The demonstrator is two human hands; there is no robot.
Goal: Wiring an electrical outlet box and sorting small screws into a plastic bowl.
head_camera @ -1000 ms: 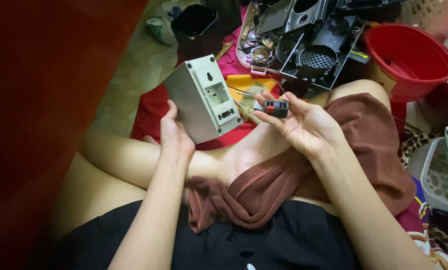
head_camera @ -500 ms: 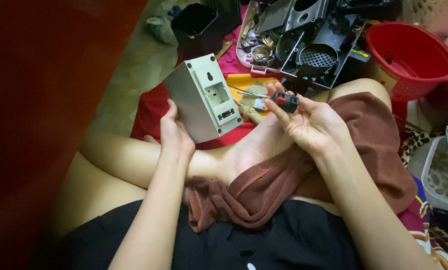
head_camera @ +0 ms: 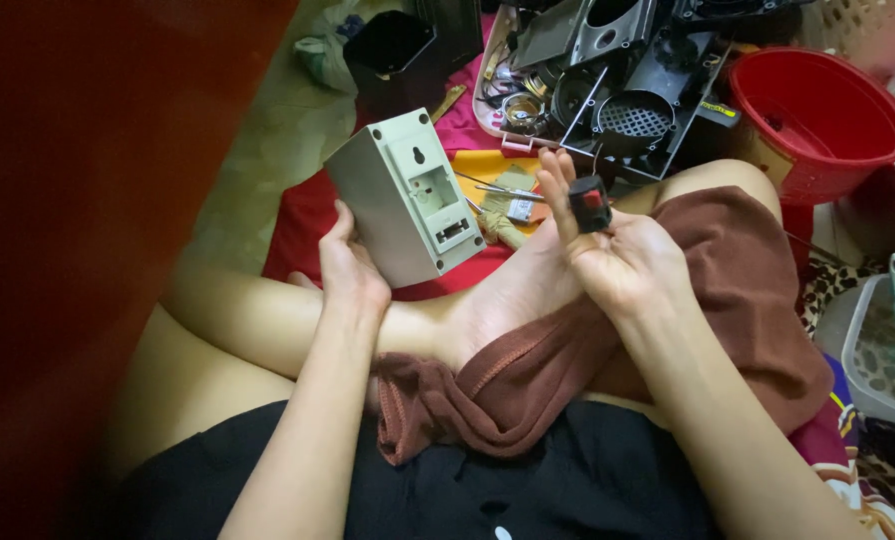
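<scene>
Since half a second ago the right hand (head_camera: 622,262) has turned its palm up and lifted its fingers (head_camera: 555,192) nearly upright, so the small black part with a red spot (head_camera: 589,204) that lay across the fingertips now stands against them; the left hand (head_camera: 352,275) and its box have hardly shifted

Left hand cups the pale grey box (head_camera: 407,208) from below and behind, thumb along the near edge, clamped on it, tilting the back panel with its keyhole slot and square recess toward the camera, seemingly so the openings can be read. Box rests above the bare crossed legs, clear of the floor

Right hand pinches the black part between thumb and the 1st fingers, closed on it, held just beside the box's right edge but not touching it, a little higher than the recess. Part sits at the fingertips, not in the palm, which leaves it free to be turned

Beyond the hands, on the red cloth (head_camera: 302,215), lie a yellow sheet with thin metal tools (head_camera: 502,188), a heap of black plastic housings (head_camera: 627,95) and a red bucket (head_camera: 817,110)
</scene>
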